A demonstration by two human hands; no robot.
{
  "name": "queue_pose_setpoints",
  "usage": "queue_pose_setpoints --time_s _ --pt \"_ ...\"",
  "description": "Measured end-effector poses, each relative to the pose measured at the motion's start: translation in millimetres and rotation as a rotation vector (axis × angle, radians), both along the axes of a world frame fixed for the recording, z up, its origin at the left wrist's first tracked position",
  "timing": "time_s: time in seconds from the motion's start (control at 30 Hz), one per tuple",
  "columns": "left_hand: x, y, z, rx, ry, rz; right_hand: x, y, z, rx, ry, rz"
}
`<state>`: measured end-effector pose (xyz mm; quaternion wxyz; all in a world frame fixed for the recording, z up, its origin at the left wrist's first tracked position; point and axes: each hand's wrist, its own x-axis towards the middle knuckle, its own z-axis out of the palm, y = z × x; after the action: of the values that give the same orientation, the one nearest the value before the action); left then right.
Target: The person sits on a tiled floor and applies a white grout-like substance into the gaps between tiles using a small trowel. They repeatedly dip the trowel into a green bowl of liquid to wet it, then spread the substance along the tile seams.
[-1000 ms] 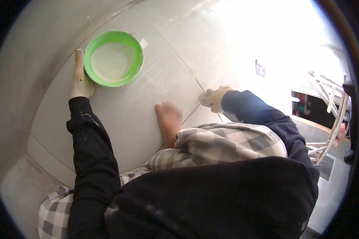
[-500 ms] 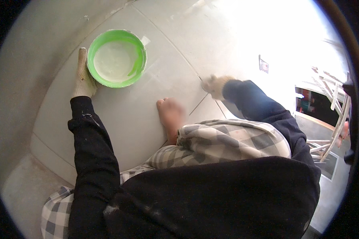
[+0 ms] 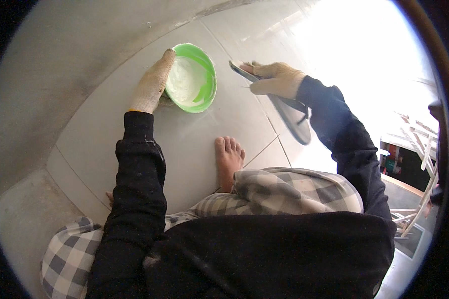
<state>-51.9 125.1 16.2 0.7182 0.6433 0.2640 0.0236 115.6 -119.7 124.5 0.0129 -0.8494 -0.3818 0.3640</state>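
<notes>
At eleven o'clock, the gloved left hand [image 3: 153,84] was grasping a green bowl [image 3: 211,79], its thumb at the rim and its fingers around the outer side; the bowl looked tilted, but I could not tell if it was fully lifted from the tiled floor [image 3: 100,134]. At one o'clock, the gloved right hand [image 3: 282,79] was closed on a long flat grey tool [image 3: 297,130], perhaps a trowel, which pointed from about ten to four o'clock and stayed apart from the bowl. About progress, I judged the work to be unfinished: much white paste [image 3: 184,79] was left in the bowl, while pale smears on its green inside suggested that some was already taken. No finished surface could be made out
</notes>
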Motion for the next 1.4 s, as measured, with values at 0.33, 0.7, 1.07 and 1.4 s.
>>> queue_pose_setpoints --time_s 0.33,0.7,1.07,1.4 --pt "9.2 0.1 -8.4 0.025 0.012 -0.05 -35.7 65.2 -12.5 -0.136 -0.585 0.82" --pt "8.5 -11.7 -13.5 0.159 -0.033 -0.011 -43.1 86.1 -56.8 -0.239 -0.286 0.765" --pt "1.4 -9.5 -70.8 -0.01 -0.164 0.411 -24.7 -72.4 -15.8 0.392 1.443 -0.754" --pt "-7.7 3.3 -63.5 -0.509 -0.097 0.581 -71.2 -185.2 -40.6 0.327 0.526 -1.143"
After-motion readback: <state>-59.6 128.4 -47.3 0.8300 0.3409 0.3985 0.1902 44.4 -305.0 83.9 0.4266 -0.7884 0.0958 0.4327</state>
